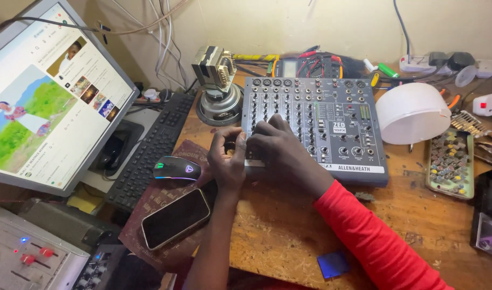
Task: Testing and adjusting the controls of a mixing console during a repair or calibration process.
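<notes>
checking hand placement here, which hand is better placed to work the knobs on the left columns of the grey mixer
Probably the right hand: it already lies on the mixer, fingers over its left knob columns. The left hand sits at the mixer's left front edge, beside the panel.

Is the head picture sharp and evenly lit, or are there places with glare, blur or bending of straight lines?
Head view: mostly sharp; the audio mixer and both hands, left hand and right hand, are clear. The monitor is bright and slightly washed out. The white bowl is nearly overexposed. The monitor's edges bend a little near the frame's left side; the lower left corner is dark.
</notes>
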